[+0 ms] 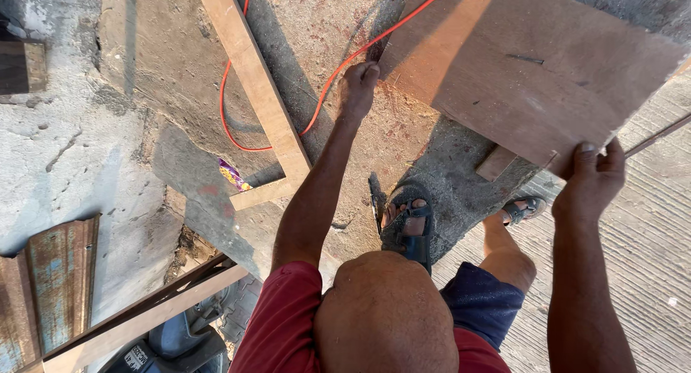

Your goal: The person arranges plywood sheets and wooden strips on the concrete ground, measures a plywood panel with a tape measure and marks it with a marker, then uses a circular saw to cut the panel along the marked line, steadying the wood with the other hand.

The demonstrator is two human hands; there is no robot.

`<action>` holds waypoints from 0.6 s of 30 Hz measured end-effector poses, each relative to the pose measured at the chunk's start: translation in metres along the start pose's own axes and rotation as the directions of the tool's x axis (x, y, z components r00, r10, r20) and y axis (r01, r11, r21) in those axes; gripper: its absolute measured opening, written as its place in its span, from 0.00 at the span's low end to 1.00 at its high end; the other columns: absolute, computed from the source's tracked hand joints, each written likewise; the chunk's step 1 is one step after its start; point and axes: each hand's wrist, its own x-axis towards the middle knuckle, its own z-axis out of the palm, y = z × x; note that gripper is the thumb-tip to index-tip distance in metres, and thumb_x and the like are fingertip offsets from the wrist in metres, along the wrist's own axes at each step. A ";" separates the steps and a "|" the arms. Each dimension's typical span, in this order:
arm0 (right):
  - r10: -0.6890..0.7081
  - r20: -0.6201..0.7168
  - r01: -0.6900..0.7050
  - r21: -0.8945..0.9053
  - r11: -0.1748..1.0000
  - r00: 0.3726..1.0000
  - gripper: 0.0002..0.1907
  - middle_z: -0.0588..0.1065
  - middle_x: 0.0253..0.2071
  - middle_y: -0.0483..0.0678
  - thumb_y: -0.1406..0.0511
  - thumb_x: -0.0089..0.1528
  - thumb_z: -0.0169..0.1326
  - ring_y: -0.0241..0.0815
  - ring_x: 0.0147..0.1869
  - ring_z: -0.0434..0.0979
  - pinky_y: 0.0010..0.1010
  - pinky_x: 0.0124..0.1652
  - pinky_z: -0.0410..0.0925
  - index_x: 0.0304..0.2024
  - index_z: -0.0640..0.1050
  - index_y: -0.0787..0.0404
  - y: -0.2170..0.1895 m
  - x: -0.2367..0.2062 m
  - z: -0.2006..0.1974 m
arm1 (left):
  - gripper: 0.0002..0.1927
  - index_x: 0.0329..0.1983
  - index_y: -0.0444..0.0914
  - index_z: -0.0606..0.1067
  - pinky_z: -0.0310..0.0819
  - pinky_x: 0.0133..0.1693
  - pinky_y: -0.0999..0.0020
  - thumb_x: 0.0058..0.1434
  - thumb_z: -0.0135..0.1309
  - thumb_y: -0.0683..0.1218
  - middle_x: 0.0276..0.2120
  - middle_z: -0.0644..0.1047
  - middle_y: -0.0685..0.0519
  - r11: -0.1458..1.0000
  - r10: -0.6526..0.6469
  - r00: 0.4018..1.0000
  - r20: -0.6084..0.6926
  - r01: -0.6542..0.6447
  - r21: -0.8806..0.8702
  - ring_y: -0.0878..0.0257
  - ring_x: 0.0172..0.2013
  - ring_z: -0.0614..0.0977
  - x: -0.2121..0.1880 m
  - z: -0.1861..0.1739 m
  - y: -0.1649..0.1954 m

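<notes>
My right hand grips the near edge of a large brown plywood board, fingers curled over its rim. The board is lifted at an angle above the concrete ground. A co-worker in a red shirt and blue shorts stands just below me, seen from above. That person's outstretched hand holds the board's left corner. My left hand is out of view.
An orange cable snakes over the dusty ground past two planks joined in an L. A small wood block lies under the board. The co-worker's sandalled feet stand beside a dark tool. Rusty sheet metal and a long batten lie bottom left.
</notes>
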 end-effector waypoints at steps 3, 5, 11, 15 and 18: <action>0.072 -0.121 -0.038 0.262 0.964 0.990 0.17 0.82 0.58 0.54 0.71 0.77 0.51 0.43 0.58 0.89 0.32 0.53 0.81 0.68 0.71 0.68 -0.029 0.021 -0.013 | 0.20 0.49 0.34 0.81 0.82 0.38 0.63 0.65 0.56 0.55 0.34 0.82 0.55 0.952 -0.134 0.982 0.130 0.164 -0.259 0.66 0.33 0.83 -0.012 0.001 0.008; 0.034 -0.038 -0.022 0.288 0.957 0.999 0.16 0.79 0.53 0.55 0.70 0.79 0.52 0.44 0.50 0.84 0.32 0.45 0.80 0.68 0.70 0.66 -0.047 0.038 -0.029 | 0.22 0.51 0.35 0.80 0.77 0.38 0.65 0.65 0.57 0.56 0.34 0.81 0.53 0.872 -0.192 0.931 0.312 0.308 -0.381 0.64 0.33 0.83 -0.023 0.007 0.016; 0.144 -0.065 -0.100 0.448 0.888 0.987 0.20 0.80 0.48 0.53 0.70 0.71 0.58 0.45 0.44 0.85 0.32 0.38 0.80 0.64 0.70 0.61 -0.049 0.096 -0.036 | 0.27 0.57 0.32 0.74 0.78 0.40 0.63 0.64 0.59 0.56 0.46 0.80 0.50 0.526 -0.118 0.819 0.562 0.532 -0.664 0.62 0.43 0.81 -0.014 0.062 0.053; 0.203 0.045 -0.160 0.786 0.597 0.978 0.21 0.74 0.47 0.54 0.63 0.75 0.60 0.45 0.46 0.76 0.34 0.46 0.77 0.63 0.68 0.68 -0.048 0.104 -0.024 | 0.31 0.63 0.25 0.69 0.82 0.52 0.58 0.64 0.63 0.47 0.50 0.78 0.44 0.415 -0.094 0.868 0.488 0.480 -0.773 0.57 0.50 0.82 -0.022 0.089 0.067; 0.181 -0.034 -0.115 0.655 0.747 0.983 0.32 0.80 0.55 0.54 0.53 0.65 0.61 0.45 0.58 0.83 0.36 0.54 0.84 0.66 0.71 0.63 -0.049 0.084 -0.019 | 0.34 0.64 0.28 0.65 0.83 0.55 0.54 0.59 0.64 0.47 0.51 0.78 0.38 0.371 -0.060 0.815 0.577 0.555 -0.745 0.50 0.52 0.83 -0.060 0.098 0.066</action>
